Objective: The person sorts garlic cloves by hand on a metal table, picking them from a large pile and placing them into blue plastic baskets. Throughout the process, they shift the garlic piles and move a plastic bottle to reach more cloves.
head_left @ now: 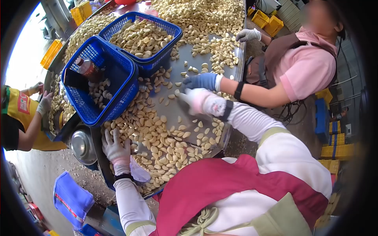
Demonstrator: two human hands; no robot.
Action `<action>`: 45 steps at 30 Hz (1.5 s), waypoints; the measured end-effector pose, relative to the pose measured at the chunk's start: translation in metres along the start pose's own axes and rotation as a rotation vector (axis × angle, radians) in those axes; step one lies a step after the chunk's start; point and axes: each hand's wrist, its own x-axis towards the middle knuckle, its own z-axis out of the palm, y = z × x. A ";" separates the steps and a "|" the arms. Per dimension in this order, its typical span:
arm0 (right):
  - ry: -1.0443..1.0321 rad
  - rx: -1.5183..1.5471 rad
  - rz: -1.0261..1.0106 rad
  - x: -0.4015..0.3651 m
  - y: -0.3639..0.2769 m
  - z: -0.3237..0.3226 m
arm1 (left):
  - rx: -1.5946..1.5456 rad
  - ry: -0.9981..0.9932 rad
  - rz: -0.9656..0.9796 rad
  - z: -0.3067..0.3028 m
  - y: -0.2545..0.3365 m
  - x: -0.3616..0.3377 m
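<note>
My left hand (117, 148), in a pale glove, lies spread on the near left edge of the metal table (183, 59), by the pale pieces (157, 143). A lilac cloth or bag (138, 170) is beside its wrist. Over the table's right part is my right hand (195, 100), gloved and blurred; whether it holds anything cannot be made out. Just beyond it is a co-worker's blue-gloved hand (200, 82). A blue basket (126, 103) left of centre holds a bottle (88, 70) and some pieces. Behind it, another blue basket (162, 59) is heaped with pieces.
A co-worker in pink (311, 69) stands at the right, another hand (248, 35) near the table edge. At the left, a person in a yellow apron (27, 108) works beside a round metal lid (82, 147). A blue chair (73, 198) stands below left.
</note>
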 end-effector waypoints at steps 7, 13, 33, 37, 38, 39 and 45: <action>-0.606 0.272 -0.163 -0.069 -0.071 0.077 | 0.035 0.017 0.007 0.004 -0.001 -0.001; -0.699 0.260 -0.521 -0.017 -0.167 0.104 | 0.048 0.034 0.012 0.006 -0.002 -0.002; 0.101 0.194 -0.380 0.036 -0.073 -0.009 | 0.012 -0.001 -0.004 -0.001 0.001 0.004; 0.778 1.279 -0.141 0.057 -0.028 -0.070 | -0.015 -0.028 -0.074 -0.003 0.003 0.003; 0.773 1.281 -0.154 0.066 -0.024 -0.069 | 0.006 0.030 -0.093 0.002 0.002 0.004; 0.650 0.986 -0.097 0.075 -0.022 -0.061 | 0.016 0.035 -0.096 0.006 0.000 0.008; 0.317 0.091 -0.123 0.101 -0.101 0.021 | -0.650 -0.358 -0.169 -0.011 0.021 0.012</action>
